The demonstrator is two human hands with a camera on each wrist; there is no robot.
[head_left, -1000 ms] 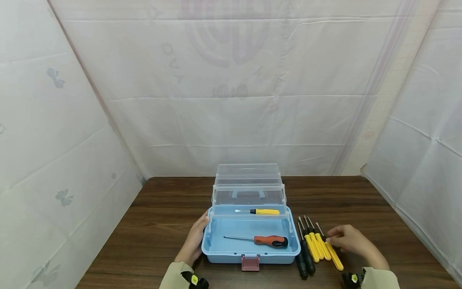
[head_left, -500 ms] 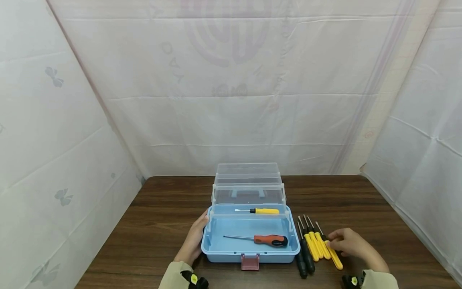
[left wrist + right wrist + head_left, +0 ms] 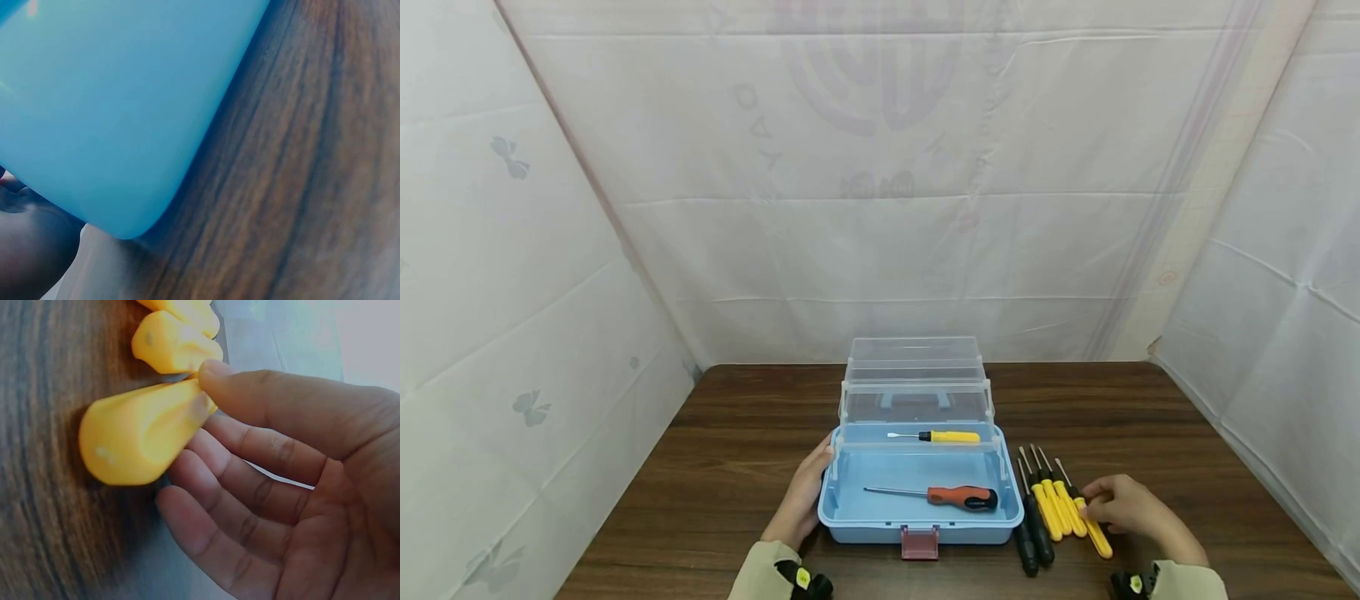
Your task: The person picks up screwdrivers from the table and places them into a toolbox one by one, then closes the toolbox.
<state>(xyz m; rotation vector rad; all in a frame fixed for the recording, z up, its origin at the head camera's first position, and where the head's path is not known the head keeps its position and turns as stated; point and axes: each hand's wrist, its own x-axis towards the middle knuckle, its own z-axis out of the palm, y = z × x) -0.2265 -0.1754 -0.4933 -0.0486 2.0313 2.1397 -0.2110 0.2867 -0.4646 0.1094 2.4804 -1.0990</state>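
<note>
A light blue toolbox (image 3: 917, 534) stands with its clear lid raised. Its left side is gripped by my left hand (image 3: 801, 492), thumb at the rim and fingers along the outer wall, mostly hidden in the head view. In the left wrist view the blue wall (image 3: 137, 112) fills much of the picture, a finger (image 3: 34, 250) at its corner. To the right of the box, my right hand (image 3: 1131, 508) pinches the handle of the outermost yellow screwdriver (image 3: 1100, 543) between thumb and forefinger. That yellow handle (image 3: 125, 437) lies close over the wood; the other fingers are loosely bent beneath.
Inside the box lies an orange-and-black screwdriver (image 3: 958, 497); a yellow screwdriver (image 3: 953, 437) sits in the clear tray behind it. Several yellow screwdrivers (image 3: 1051, 510) and two black-handled ones (image 3: 1039, 533) lie between the box and my right hand. White sheets (image 3: 880, 250) surround the brown table (image 3: 737, 467).
My right hand has settled slightly lower, its thumb and forefinger now on the yellow handle. The left hand and toolbox stay put.
</note>
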